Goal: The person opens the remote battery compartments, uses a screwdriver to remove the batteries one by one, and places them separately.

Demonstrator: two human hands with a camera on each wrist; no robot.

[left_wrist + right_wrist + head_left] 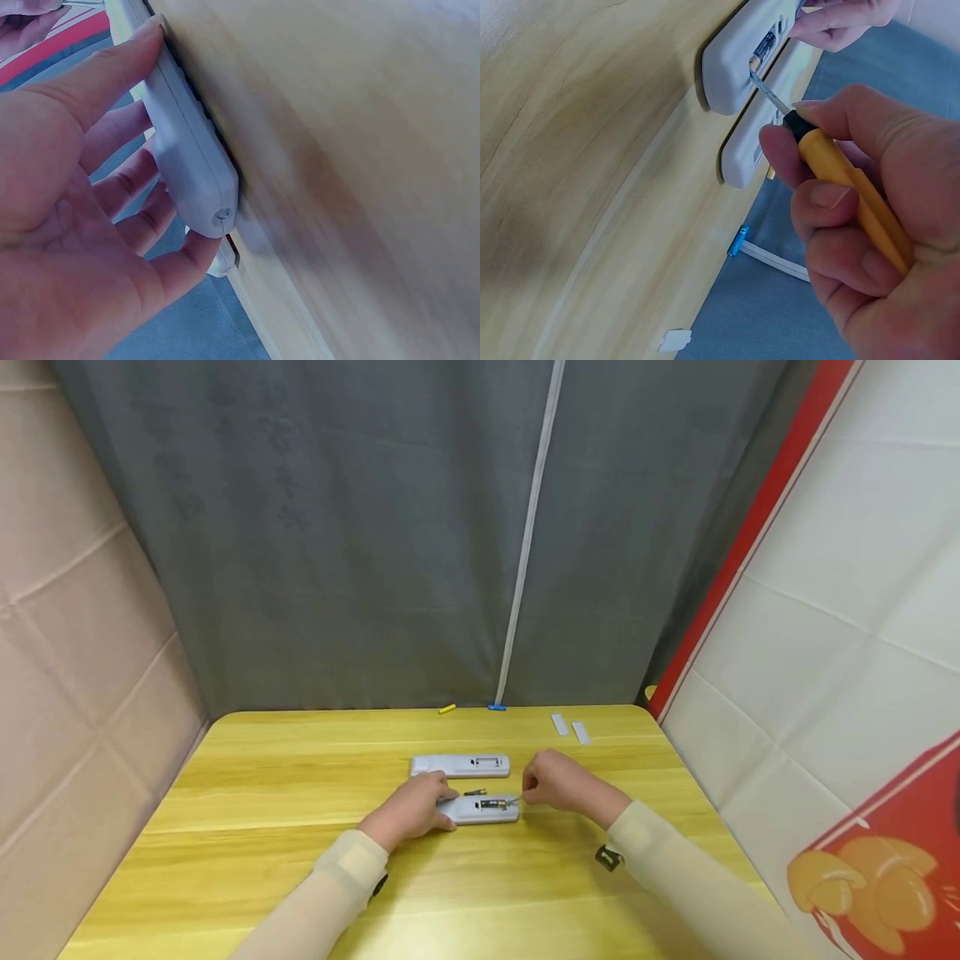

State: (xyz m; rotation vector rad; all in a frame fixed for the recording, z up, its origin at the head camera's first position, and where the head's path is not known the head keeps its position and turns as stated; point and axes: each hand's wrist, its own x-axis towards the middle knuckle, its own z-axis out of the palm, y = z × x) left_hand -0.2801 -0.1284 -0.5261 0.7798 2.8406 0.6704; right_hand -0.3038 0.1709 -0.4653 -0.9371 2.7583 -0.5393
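A light grey remote control [465, 814] lies back up on the table, its battery compartment uncovered. My left hand [411, 807] grips its left end, thumb on the near side and fingers along the far side. In the compartment sits a dark battery [763, 46] with a copper-coloured end. My right hand [562, 783] holds a yellow-handled screwdriver [847, 176], whose metal tip reaches the battery's copper end. Just behind this remote lies a small dark object [475, 792], perhaps a battery. Farther back, parallel to it, is a second grey remote [450, 766] with its compartment uncovered.
Two small pale covers [559, 724] lie at the table's back right. A yellow cylinder [447, 709] and a blue one [497, 707], battery-like, lie along the back edge. A grey curtain [360, 543] hangs behind the wooden table [262, 793].
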